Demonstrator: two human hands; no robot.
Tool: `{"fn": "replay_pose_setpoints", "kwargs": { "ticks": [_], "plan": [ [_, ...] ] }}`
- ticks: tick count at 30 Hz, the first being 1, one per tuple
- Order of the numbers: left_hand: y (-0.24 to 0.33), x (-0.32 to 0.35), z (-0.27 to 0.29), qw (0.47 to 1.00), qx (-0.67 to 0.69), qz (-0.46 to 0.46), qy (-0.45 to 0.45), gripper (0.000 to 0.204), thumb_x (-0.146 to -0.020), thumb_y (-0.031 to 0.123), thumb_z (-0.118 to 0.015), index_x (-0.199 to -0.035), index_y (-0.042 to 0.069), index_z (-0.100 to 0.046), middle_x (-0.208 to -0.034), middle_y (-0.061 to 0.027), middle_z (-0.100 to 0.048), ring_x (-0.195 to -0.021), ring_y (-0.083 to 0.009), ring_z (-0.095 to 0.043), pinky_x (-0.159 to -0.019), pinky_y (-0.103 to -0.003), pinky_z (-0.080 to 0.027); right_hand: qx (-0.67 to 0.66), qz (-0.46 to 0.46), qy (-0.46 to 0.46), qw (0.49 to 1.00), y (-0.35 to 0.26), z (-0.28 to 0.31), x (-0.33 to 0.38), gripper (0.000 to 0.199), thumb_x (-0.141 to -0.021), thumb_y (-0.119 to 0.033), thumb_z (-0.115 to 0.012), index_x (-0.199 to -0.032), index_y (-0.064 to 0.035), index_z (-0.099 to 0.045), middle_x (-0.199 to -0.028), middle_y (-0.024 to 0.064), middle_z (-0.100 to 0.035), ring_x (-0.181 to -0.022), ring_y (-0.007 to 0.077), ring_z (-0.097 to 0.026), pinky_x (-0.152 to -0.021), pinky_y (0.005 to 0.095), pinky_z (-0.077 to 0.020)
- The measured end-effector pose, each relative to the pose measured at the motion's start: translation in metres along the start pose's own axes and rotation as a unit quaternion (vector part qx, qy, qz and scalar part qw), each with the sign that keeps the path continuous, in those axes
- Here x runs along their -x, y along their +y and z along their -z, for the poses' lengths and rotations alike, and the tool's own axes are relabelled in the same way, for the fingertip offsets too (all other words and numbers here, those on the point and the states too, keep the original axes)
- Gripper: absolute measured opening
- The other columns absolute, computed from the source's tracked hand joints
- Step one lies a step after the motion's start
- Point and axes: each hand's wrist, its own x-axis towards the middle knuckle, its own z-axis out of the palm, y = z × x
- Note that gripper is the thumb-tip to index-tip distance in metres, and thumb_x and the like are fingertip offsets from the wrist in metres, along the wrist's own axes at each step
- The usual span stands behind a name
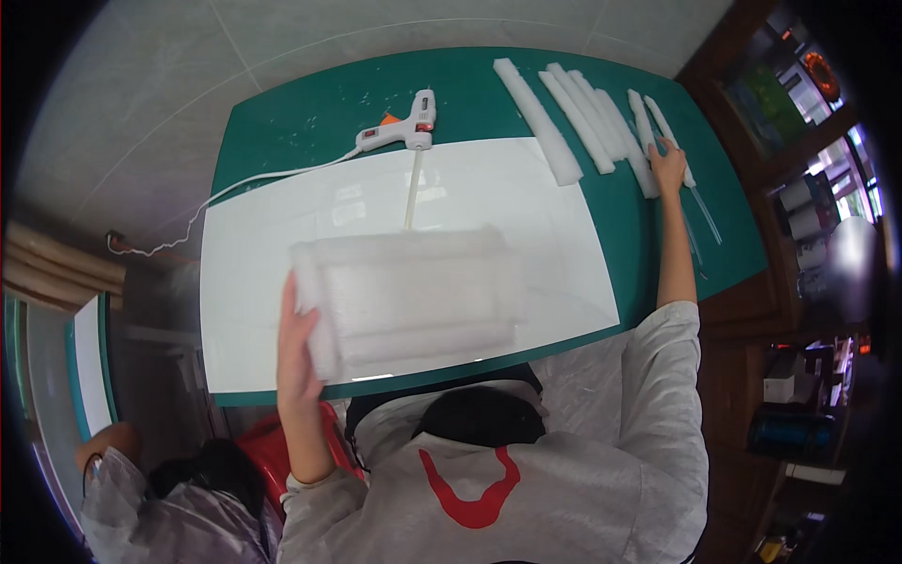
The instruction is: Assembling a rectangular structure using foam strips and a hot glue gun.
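My left hand (300, 338) grips the left edge of a white foam tray (413, 296), a shallow rectangle with raised strip walls. The tray is slightly blurred and lies over the front of a white board (254, 273). At the right of the table, my right hand (669, 171) has its thumb and fingers at the lower end of a white foam strip (640, 115), with another thin strip (671, 122) beside it. Just left of that hand lie several thicker foam strips (578, 120).
A white glue gun (404, 129) rests behind the tray, a long glue stick (412, 188) pointing from it toward me. Its cord (268, 176) runs left to the wall. Clear sticks (705, 216) lie on the green tabletop (625, 235). Another person (178, 508) is at lower left near a red stool (268, 451).
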Motion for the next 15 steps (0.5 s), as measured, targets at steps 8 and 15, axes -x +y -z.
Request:
{"fn": "replay_pose_setpoints", "kwargs": {
  "ticks": [8, 15],
  "plan": [
    [-0.025, 0.005, -0.018, 0.995, -0.068, 0.020, -0.068, 0.060, -0.076, 0.007, -0.045, -0.130, 0.005, -0.018, -0.131, -0.0150, -0.021, -0.121, -0.0240, -0.020, -0.099, -0.030, -0.016, -0.031, -0.023, -0.067, 0.997, 0.003, -0.024, -0.019, 0.035, -0.058, -0.027, -0.065, -0.087, -0.0086, -0.057, -0.081, 0.0190, -0.059, -0.083, 0.0339, -0.055, -0.074, 0.0382, -0.0426],
    [-0.007, -0.006, -0.012, 0.995, -0.085, -0.029, -0.038, 0.056, -0.079, 0.009, -0.043, -0.129, 0.005, -0.019, -0.127, -0.0167, -0.028, -0.116, -0.0238, -0.031, -0.095, -0.029, -0.025, -0.089, -0.083, 0.023, 0.992, -0.004, 0.003, -0.024, 0.035, -0.057, -0.025, -0.067, -0.087, -0.0077, -0.061, -0.076, 0.0109, -0.062, -0.074, 0.0230, -0.059, -0.071, 0.0307, -0.0452]
  ]
}}
